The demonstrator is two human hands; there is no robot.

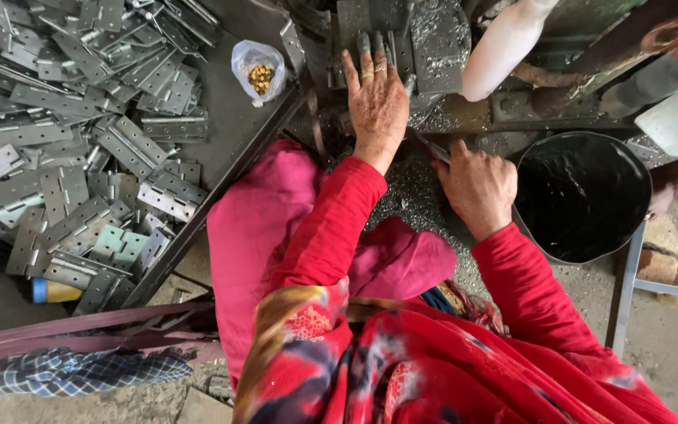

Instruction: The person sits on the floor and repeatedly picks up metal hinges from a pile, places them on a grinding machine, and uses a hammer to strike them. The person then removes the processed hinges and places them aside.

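While the left hand [377, 98] presses it, the hinge [370, 35] lies flat, grey.

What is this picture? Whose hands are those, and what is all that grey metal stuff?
The camera sits on a person's head and looks down, so you see their own red sleeves. The left hand lies flat on a metal hinge on a gritty workbench. The right hand is closed around a thin metal tool. On the left, a tray holds a heap of grey hinges and a small plastic bag of yellowish bits. A black bucket stands on the right.
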